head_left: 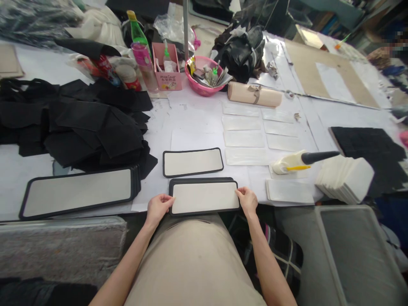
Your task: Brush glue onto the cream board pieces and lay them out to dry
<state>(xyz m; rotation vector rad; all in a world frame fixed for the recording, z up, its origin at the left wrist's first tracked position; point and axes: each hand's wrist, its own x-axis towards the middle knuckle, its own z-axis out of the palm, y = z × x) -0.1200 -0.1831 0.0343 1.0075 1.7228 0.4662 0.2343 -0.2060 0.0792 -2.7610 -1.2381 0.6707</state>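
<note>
A flat white panel with a black border (205,198) lies at the table's front edge, on top of similar black-edged pieces. At its left end my left hand (159,208) pinches the edge between thumb and fingers. My right hand (247,200) grips the opposite end the same way. Just behind it rests another black-bordered panel (193,162), slightly tilted. Further left is a stack of longer black-bordered panels (79,193). What lies under the held panel is mostly hidden.
Black fabric pieces (83,123) are heaped at the left. White strips (244,139) lie in rows behind. To the right are a glue bottle with a brush (290,162), a white stack (346,178) and black sheets (369,148). A pink basket (204,87) stands at the back.
</note>
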